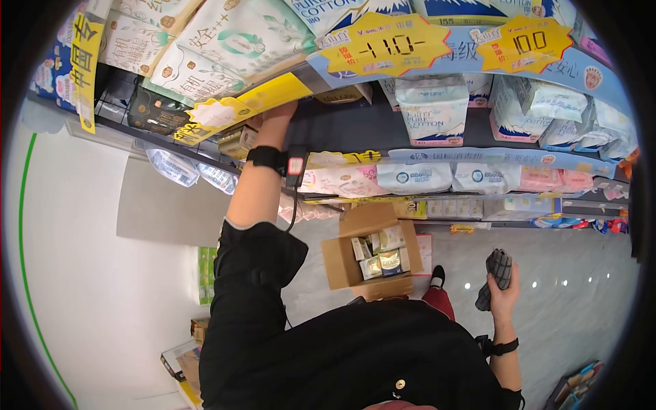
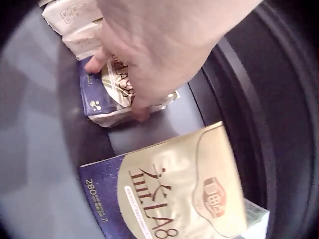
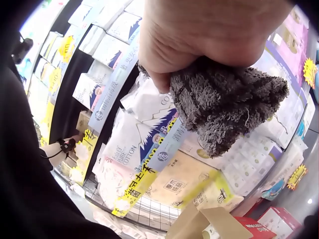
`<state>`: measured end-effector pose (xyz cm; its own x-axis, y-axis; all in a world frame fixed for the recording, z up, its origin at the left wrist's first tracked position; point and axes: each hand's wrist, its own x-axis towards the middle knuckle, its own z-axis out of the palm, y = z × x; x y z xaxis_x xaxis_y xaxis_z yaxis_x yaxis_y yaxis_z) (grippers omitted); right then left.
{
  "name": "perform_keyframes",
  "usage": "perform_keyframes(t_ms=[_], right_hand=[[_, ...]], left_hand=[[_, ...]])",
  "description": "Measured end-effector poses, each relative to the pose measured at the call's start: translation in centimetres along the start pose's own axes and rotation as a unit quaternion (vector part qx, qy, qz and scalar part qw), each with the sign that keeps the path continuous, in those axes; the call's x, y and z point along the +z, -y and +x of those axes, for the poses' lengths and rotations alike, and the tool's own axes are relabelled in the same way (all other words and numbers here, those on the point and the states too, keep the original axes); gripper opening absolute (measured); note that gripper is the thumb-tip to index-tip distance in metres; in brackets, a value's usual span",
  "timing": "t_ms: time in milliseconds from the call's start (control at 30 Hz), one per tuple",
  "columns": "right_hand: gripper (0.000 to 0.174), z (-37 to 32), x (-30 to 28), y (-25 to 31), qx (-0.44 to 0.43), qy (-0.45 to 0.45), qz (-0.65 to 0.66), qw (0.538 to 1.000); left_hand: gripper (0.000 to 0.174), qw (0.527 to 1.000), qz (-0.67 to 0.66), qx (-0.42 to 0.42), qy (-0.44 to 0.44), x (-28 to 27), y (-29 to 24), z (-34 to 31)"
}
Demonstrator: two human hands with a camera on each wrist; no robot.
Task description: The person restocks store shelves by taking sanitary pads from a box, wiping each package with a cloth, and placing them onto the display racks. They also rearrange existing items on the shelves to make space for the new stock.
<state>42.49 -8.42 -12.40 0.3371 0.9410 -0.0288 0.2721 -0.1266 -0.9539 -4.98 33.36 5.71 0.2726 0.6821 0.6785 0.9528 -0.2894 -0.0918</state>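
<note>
Reaching into the dark shelf, my left hand (image 2: 154,50) grips a navy-and-gold pack of sanitary pads (image 2: 94,92), fingers on one side and thumb on the other. A second pack with the same colours (image 2: 174,184) stands nearer the wrist camera, apart from the hand. In the head view, the hand is mostly hidden behind the yellow shelf strip (image 1: 277,93), with the forearm below it. Away from the shelf, my right hand (image 1: 506,294) holds a crumpled dark grey cloth (image 1: 500,270); the right wrist view shows its fluffy texture bunched under the palm.
An open cardboard box (image 1: 336,263) with several packs inside stands on the floor below the shelves. White cotton packs (image 1: 432,113) fill part of the same shelf. Starburst price tags (image 1: 383,46) jut from the upper shelf edge. A person's shoe (image 1: 438,276) is beside the box.
</note>
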Motion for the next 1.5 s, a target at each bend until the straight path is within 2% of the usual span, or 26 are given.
perform_keyframes(t_ms=[67,133,167,200,267,300,433,500,533,600,667,733,767,833,867,900,933,967,1067,1167,1233,1300,1333,1400,1467,1500], right_hand=[[0.055,0.1,0.3,0.5,-0.002,0.003,-0.003,1.000],[0.056,0.2,0.6,1.1,-0.004,0.015,-0.012,1.000],[0.057,0.1,0.7,1.6,0.001,0.015,-0.002,1.000],[0.057,-0.1,0.8,1.9,0.007,0.016,0.006,1.000],[0.058,-0.4,0.9,1.8,-0.007,0.029,-0.011,0.999],[0.058,-0.6,0.9,1.7,-0.023,0.035,-0.023,0.999],[0.055,-1.4,0.3,2.5,-0.047,0.061,-0.093,0.993],[0.055,-2.1,0.1,1.9,-0.039,0.048,-0.075,0.995],[0.055,-2.4,0.0,1.8,-0.038,0.050,-0.079,0.995],[0.058,-2.6,-0.1,1.8,-0.019,0.037,-0.058,0.997],[0.057,-2.8,-0.3,2.2,-0.018,0.046,-0.072,0.996],[0.057,-2.8,-0.2,2.3,-0.020,0.053,-0.084,0.995],[0.057,-2.8,-0.2,1.9,-0.019,0.055,-0.079,0.995],[0.058,-2.7,-0.4,0.8,-0.024,0.064,-0.084,0.994],[0.058,-2.6,-0.4,0.7,-0.022,0.074,-0.093,0.993],[0.057,-2.3,-0.2,0.5,-0.014,0.082,-0.089,0.993],[0.056,-2.1,0.1,0.3,-0.006,0.092,-0.082,0.992],[0.056,-1.9,0.2,0.0,-0.002,0.105,-0.090,0.990],[0.054,-0.7,1.2,-1.6,0.022,0.149,-0.079,0.985],[0.054,1.0,2.9,-3.3,0.004,0.208,-0.124,0.970],[0.054,2.1,4.1,-3.7,0.014,0.228,-0.132,0.964],[0.054,2.8,4.8,-4.3,0.032,0.235,-0.134,0.962],[0.054,2.9,5.1,-4.6,0.031,0.240,-0.139,0.960],[0.054,2.8,5.2,-5.2,0.033,0.225,-0.156,0.961],[0.054,1.7,4.8,-5.6,0.063,0.211,-0.181,0.959],[0.054,0.9,4.3,-6.0,0.089,0.206,-0.200,0.954]], left_hand=[[0.055,1.000,-0.001,0.008,-0.006,-1.2,-1.2,-0.2],[0.058,0.997,0.058,-0.042,0.032,-5.3,-4.9,-1.5],[0.057,0.995,0.033,-0.075,0.055,-5.8,-5.6,-1.8],[0.058,0.971,0.003,-0.147,0.191,-4.3,-3.9,-1.8],[0.056,0.940,-0.014,-0.123,0.317,-3.6,-3.3,-1.5],[0.052,0.957,-0.055,-0.099,0.268,-0.6,-0.9,-2.2],[0.044,0.940,-0.030,-0.126,0.315,-1.1,-1.4,0.0],[0.041,0.950,-0.061,-0.064,0.300,-0.9,-1.3,0.3],[0.041,0.949,-0.064,-0.066,0.300,-1.2,-1.3,0.3],[0.044,0.916,-0.070,-0.124,0.375,-1.9,-0.9,0.3],[0.043,0.922,-0.094,-0.119,0.355,-0.1,1.0,-1.0],[0.042,0.947,-0.143,-0.069,0.278,-0.7,1.2,-1.8],[0.042,0.947,-0.147,-0.073,0.276,-1.3,1.8,-2.1],[0.039,0.974,-0.095,-0.067,0.195,-6.8,-0.6,-2.9],[0.028,0.981,-0.136,-0.094,0.103,-9.3,-2.2,-4.1],[0.024,0.954,-0.257,-0.146,0.044,-10.6,-2.8,-5.7],[0.020,0.901,-0.346,-0.263,0.007,-13.8,-6.3,-7.4],[0.017,0.891,-0.374,-0.253,-0.053,-14.9,-7.2,-9.9],[0.010,0.874,-0.384,-0.289,-0.068,-16.4,-9.9,-19.6],[0.010,0.820,-0.373,-0.427,0.079,-14.6,-13.5,-29.8],[0.017,0.813,-0.309,-0.398,0.292,-12.8,-15.0,-33.8],[0.028,0.687,-0.352,-0.506,0.384,-8.6,-15.1,-39.2],[0.028,0.683,-0.355,-0.511,0.383,-6.8,-15.2,-41.0],[0.042,0.662,-0.297,-0.512,0.461,-3.0,-15.5,-44.1],[0.059,0.640,-0.303,-0.530,0.467,2.3,-16.0,-48.3],[0.075,0.594,-0.332,-0.565,0.466,4.5,-16.4,-49.5]])
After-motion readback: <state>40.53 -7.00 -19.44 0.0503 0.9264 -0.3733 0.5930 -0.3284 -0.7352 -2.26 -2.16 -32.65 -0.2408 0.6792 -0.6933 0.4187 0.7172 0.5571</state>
